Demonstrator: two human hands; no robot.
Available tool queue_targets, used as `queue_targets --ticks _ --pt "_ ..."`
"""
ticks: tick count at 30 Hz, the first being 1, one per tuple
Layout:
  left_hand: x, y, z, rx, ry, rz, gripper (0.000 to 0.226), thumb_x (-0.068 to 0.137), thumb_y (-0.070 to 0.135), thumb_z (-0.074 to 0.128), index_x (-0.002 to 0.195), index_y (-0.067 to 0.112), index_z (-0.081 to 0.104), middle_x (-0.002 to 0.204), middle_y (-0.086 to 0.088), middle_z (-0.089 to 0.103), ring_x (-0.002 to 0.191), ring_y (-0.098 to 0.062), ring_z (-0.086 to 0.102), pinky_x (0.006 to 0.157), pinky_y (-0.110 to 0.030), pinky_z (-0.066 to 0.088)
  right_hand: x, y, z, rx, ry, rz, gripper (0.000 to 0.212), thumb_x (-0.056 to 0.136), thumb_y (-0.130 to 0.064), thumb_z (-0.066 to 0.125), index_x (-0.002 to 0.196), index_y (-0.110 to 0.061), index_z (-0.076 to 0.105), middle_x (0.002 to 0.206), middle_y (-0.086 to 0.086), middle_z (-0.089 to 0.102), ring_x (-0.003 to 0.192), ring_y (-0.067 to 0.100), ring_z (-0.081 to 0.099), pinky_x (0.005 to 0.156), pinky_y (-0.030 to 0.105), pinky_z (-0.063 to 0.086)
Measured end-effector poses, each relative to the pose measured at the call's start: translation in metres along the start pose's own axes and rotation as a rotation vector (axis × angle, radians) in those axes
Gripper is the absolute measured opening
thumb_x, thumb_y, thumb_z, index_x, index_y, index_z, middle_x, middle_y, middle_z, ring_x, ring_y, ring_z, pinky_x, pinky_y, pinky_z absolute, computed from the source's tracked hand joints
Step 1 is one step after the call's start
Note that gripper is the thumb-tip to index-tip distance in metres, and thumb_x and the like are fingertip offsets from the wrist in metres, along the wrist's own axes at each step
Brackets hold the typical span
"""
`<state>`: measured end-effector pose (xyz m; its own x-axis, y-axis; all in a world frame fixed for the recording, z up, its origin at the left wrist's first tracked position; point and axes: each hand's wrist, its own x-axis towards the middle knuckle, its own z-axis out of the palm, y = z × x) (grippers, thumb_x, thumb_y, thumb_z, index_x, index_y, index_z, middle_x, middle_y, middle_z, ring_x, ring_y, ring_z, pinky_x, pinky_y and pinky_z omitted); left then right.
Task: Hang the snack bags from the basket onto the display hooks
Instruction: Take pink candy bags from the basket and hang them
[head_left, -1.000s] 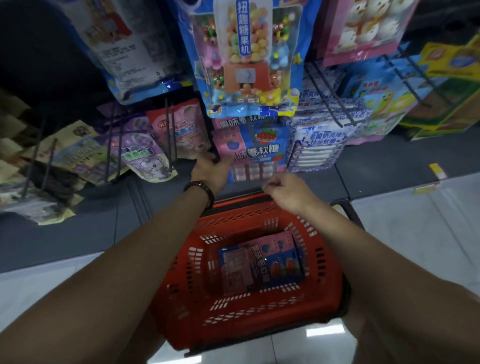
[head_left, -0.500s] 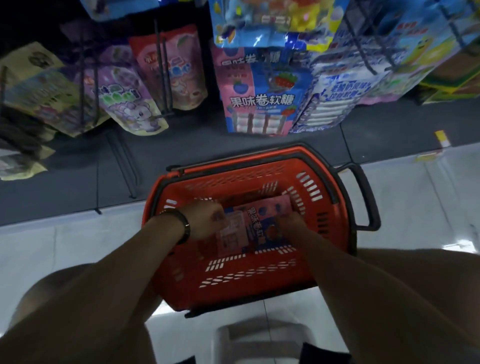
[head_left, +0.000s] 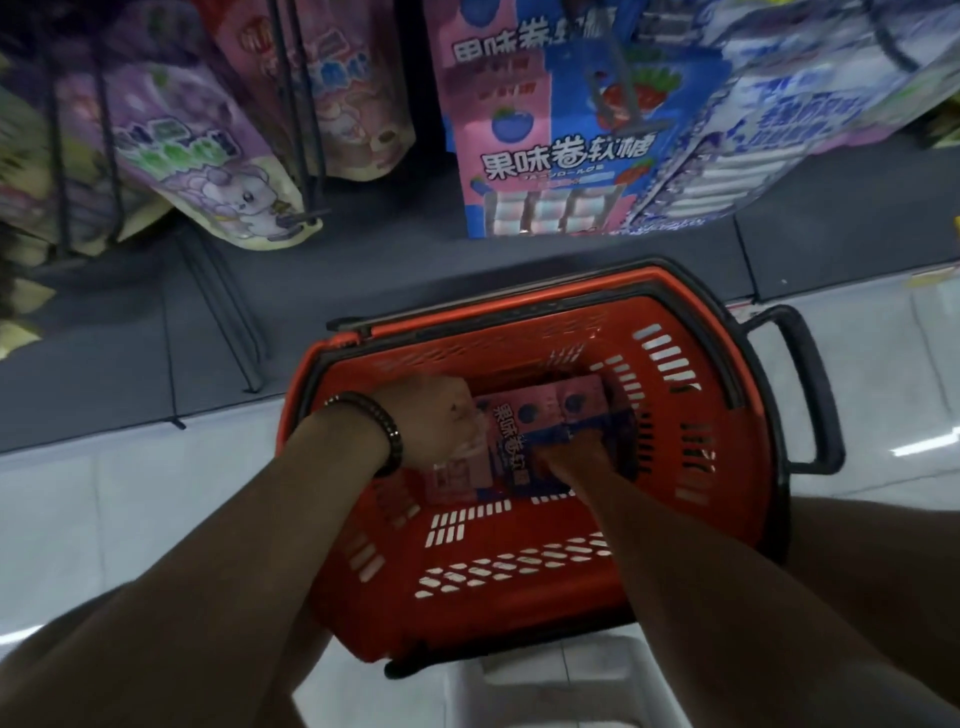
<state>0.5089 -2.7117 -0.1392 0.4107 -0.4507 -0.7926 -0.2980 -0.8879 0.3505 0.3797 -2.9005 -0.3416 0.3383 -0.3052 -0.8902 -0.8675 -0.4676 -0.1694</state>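
A red shopping basket (head_left: 691, 499) stands on the floor below the display. Inside it lies a pink-and-blue snack bag (head_left: 524, 431). Both my hands are down in the basket. My left hand (head_left: 431, 421), with a dark bracelet at the wrist, grips the bag's left edge. My right hand (head_left: 576, 457) holds the bag's right side, its fingers tucked under the packet and mostly hidden. Above, matching pink-and-blue bags (head_left: 550, 156) hang from a display hook (head_left: 623, 98).
Purple rabbit bags (head_left: 208, 156) and pink bags (head_left: 343, 104) hang on hooks at the left; blue-white bags (head_left: 753, 145) hang at the right. A dark shelf base (head_left: 156, 322) runs under them. The basket's black handle (head_left: 810, 384) sticks out right. White tiled floor (head_left: 104, 519) surrounds the basket.
Both hands dropped from the hanging bags at the display down into the basket and took hold of the snack bag. The view tilted downward and closer to the basket.
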Motion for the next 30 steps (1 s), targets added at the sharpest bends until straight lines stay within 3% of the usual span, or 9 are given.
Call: queue_targets --ticks 4,7,9,12,15,21,24,27,30 --pt "0.003 -0.006 -0.004 -0.007 0.028 -0.023 0.038 0.107 0.043 0.054 0.114 0.01 0.073 0.109 -0.014 0.076 0.095 -0.032 0.071 0.086 -0.043 0.056 0.006 -0.006 0.008 -0.189 -0.08 -0.066 0.028 0.113 -0.028 0.05 0.129 -0.007 0.061 0.124 0.014 0.068 0.113 0.031 0.068 0.092 0.038 0.055" --pt "0.002 -0.007 -0.007 -0.012 0.039 -0.029 0.046 0.107 0.047 0.053 0.117 0.007 0.072 0.114 -0.018 0.076 0.101 -0.036 0.072 0.088 -0.043 0.056 0.003 -0.006 0.01 -0.09 -0.107 -0.1 0.018 0.113 -0.027 0.051 0.099 -0.014 0.054 0.092 0.003 0.057 0.082 0.02 0.059 0.063 0.021 0.044" --pt "0.002 -0.006 -0.008 0.018 0.036 -0.032 0.046 0.107 0.05 0.051 0.116 0.01 0.073 0.116 -0.016 0.076 0.104 -0.035 0.07 0.09 -0.043 0.056 -0.007 -0.005 0.004 0.032 -0.099 -0.171 0.006 0.109 -0.02 0.058 0.105 -0.019 0.053 0.088 -0.003 0.056 0.082 0.017 0.058 0.056 0.014 0.042" --pt "0.002 -0.007 -0.007 0.036 0.039 -0.04 0.037 0.107 0.047 0.051 0.116 0.018 0.072 0.118 -0.007 0.073 0.104 -0.028 0.067 0.091 -0.041 0.055 -0.029 -0.011 -0.011 0.104 -0.116 -0.32 0.02 0.105 -0.008 0.061 0.124 -0.015 0.057 0.105 0.0 0.067 0.094 0.015 0.067 0.062 0.009 0.048" --pt "-0.004 -0.008 -0.003 0.054 0.069 -0.017 0.039 0.101 0.051 0.063 0.111 0.015 0.075 0.111 -0.007 0.076 0.104 -0.03 0.07 0.087 -0.038 0.055 -0.054 -0.018 -0.032 0.022 -0.129 -0.462 0.039 0.104 0.002 0.06 0.142 -0.001 0.059 0.123 0.012 0.065 0.112 0.023 0.065 0.081 0.024 0.053" --pt "-0.041 -0.016 0.015 0.022 0.264 0.017 0.064 0.072 0.048 0.09 0.126 0.02 0.066 0.124 -0.002 0.073 0.11 -0.026 0.068 0.096 -0.038 0.055 -0.116 -0.032 -0.095 0.031 -0.27 -0.679 0.025 0.103 0.007 0.058 0.119 -0.01 0.068 0.09 -0.012 0.075 0.078 0.0 0.067 0.075 0.022 0.055" --pt "-0.066 -0.014 0.016 -0.1 0.404 0.083 0.091 0.067 0.033 0.094 0.149 0.023 0.055 0.143 -0.001 0.066 0.126 -0.025 0.064 0.108 -0.041 0.052 -0.161 -0.043 -0.123 -0.068 -0.355 -0.782 0.024 0.105 -0.002 0.061 0.106 -0.025 0.068 0.095 -0.016 0.081 0.089 0.002 0.075 0.086 0.03 0.059" --pt "-0.09 -0.014 0.023 -0.426 0.376 0.224 0.062 0.086 -0.002 0.084 0.143 0.005 0.061 0.136 -0.01 0.072 0.123 -0.03 0.07 0.109 -0.051 0.054 -0.202 -0.04 -0.138 -0.072 -0.318 -0.89 0.013 0.102 -0.014 0.068 0.111 -0.023 0.072 0.113 0.0 0.082 0.107 0.023 0.078 0.097 0.046 0.059" --pt "-0.119 -0.006 0.037 -0.683 0.457 0.343 0.042 0.093 -0.016 0.068 0.132 -0.002 0.062 0.131 -0.01 0.072 0.112 -0.011 0.074 0.102 -0.037 0.059 -0.244 -0.028 -0.146 0.03 -0.189 -0.984 0.006 0.096 -0.029 0.074 0.099 -0.026 0.077 0.097 -0.005 0.083 0.089 0.009 0.075 0.083 0.039 0.06"
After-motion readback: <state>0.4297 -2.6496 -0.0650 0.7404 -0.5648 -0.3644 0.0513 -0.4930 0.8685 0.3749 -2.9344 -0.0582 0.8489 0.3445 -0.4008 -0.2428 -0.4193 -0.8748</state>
